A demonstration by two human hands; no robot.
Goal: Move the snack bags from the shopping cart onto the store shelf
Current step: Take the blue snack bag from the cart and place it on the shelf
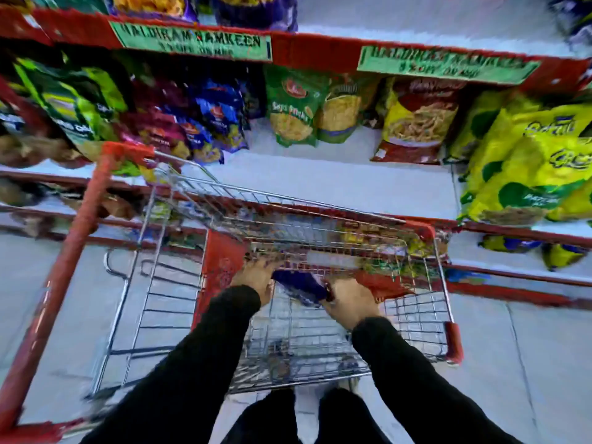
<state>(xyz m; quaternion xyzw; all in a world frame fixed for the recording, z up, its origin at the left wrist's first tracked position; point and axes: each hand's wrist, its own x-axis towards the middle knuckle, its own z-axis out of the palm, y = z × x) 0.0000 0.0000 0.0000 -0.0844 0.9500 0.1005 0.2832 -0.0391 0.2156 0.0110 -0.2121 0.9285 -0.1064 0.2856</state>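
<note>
Both my hands reach down into the wire shopping cart (426, 315). My left hand (254, 278) lies on the left end of a dark blue snack bag (298, 286) in the basket. My right hand (349, 299) holds the right end of that same bag, beside a red snack bag (381, 285). More bags, yellow and green, sit blurred at the cart's far end (413, 251). The white store shelf (336, 174) lies just beyond the cart. The whole picture is blurred by motion.
The shelf carries green bags (291, 107), a red and yellow bag (416, 120), yellow-green bags (525, 174) at the right, and blue and purple bags (205, 123) at the left. The cart's red handle (70, 251) runs along the left. Grey floor surrounds the cart.
</note>
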